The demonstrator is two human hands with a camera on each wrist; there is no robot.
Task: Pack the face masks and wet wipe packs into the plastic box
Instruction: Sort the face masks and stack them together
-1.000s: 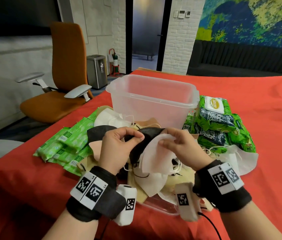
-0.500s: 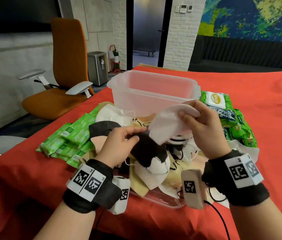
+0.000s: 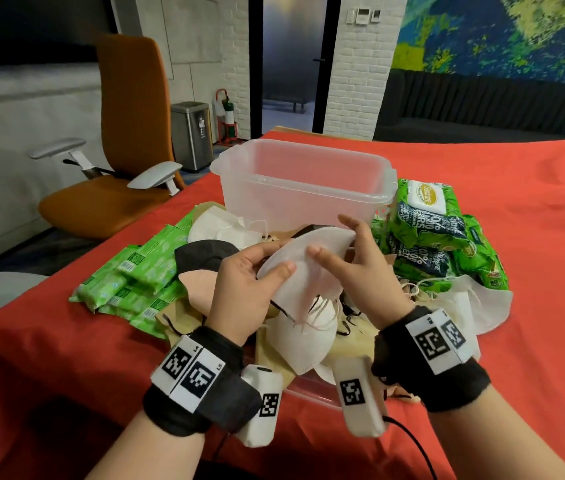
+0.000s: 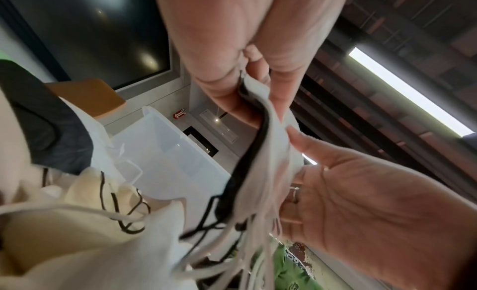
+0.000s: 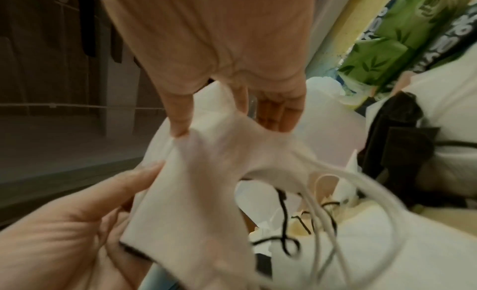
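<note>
White mask (image 3: 303, 268), long axis slanting up toward the right, is held above the mask pile (image 3: 294, 337), pinched by left hand (image 3: 246, 289) and right hand (image 3: 360, 271). One clear box (image 3: 305, 188) stands behind; one black mask (image 4: 247, 159) lies against the white one.

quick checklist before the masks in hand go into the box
1. Left hand grips the white mask: ok.
2. Right hand on the same mask: ok.
3. One mask only: not ok, a black mask lies against it.
4. Ear loops free of the pile: cannot tell.
5. Plastic box open: ok.
6. Path to the box clear: ok.
</note>
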